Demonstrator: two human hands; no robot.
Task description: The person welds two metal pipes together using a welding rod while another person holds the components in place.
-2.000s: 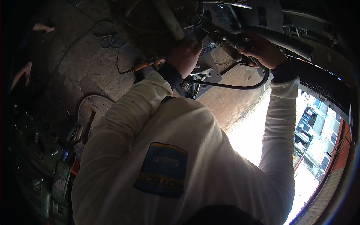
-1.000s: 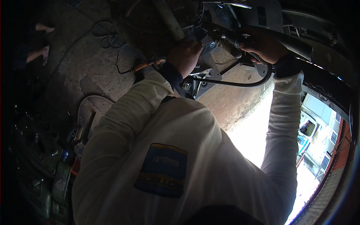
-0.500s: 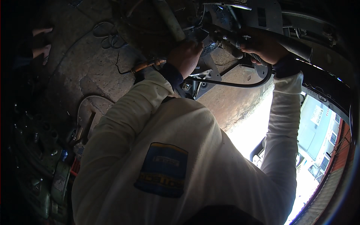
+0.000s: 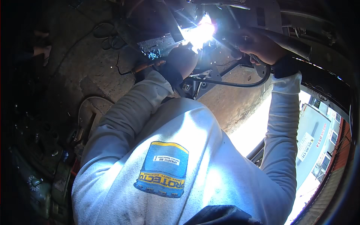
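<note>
My right hand (image 4: pixel 262 47) is closed around a welding torch (image 4: pixel 256 58). Its black cable (image 4: pixel 240 85) loops below and back left. A blinding arc (image 4: pixel 202 33) burns at the metal to the left of that hand, hiding the torch tip and the joint. Close under the glare, my left hand (image 4: pixel 183 60) has its fingers curled in; whatever they grip is lost in shadow and light. A metal bar (image 4: pixel 170 20) slants down toward the arc. Beside my left wrist lies a tool with an orange-brown handle (image 4: pixel 143 66).
Dark metal frame parts (image 4: pixel 262 18) and a thick tube (image 4: pixel 296 47) stand at the upper right. A thin cable (image 4: pixel 108 39) coils on the stained floor. Another person's feet (image 4: pixel 42 50) show at far left. Machinery (image 4: pixel 35 182) fills the lower left; a truck (image 4: pixel 313 131) stands outside, right.
A bright arc has lit up between my hands, throwing light over my sleeves and shirt and scattering sparks. Both hands have stayed nearly in place.
</note>
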